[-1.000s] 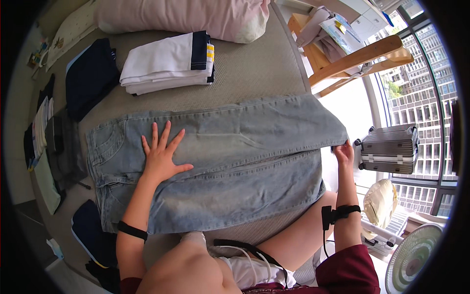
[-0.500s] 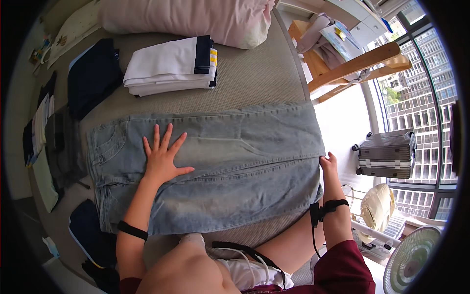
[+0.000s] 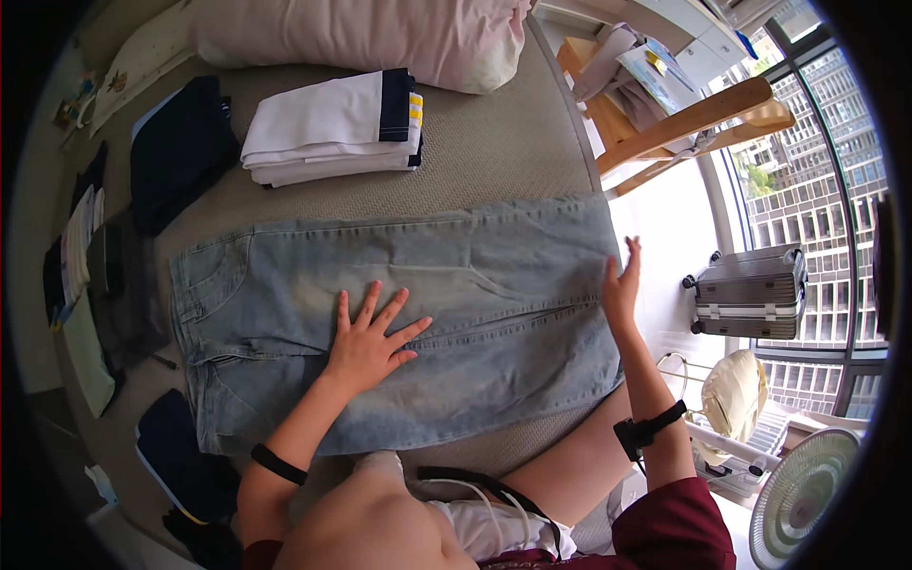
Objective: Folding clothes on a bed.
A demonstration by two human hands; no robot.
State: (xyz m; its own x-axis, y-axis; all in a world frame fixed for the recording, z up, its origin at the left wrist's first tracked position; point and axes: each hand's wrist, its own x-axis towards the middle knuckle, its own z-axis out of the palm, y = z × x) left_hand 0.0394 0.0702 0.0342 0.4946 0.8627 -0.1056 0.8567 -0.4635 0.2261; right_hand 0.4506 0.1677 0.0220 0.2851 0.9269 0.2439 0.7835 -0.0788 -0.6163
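A pair of light blue jeans [image 3: 399, 256] lies spread across the bed, waistband to the left and leg hems to the right. My left hand [image 3: 369, 347] rests flat on the middle of the jeans, fingers spread. At the hem on the right edge is my right hand [image 3: 622, 290], its thumb and fingers apart, with nothing visible between them. Whether its palm touches the denim I cannot tell. Both legs of the jeans lie side by side, with a few creases near the inner seam.
Folded white clothes with navy trim [image 3: 323, 123] are stacked beyond the jeans. Folded navy garments [image 3: 185, 152] lie to the left, and a pink pillow [image 3: 370, 38] at the far end. Past the bed's right edge are a wooden chair [image 3: 693, 123], a suitcase [image 3: 750, 290] and a fan [image 3: 803, 499].
My left hand has slid right along the jeans toward their middle. My right hand has let go of the hem's corner and moved farther up along the edge.
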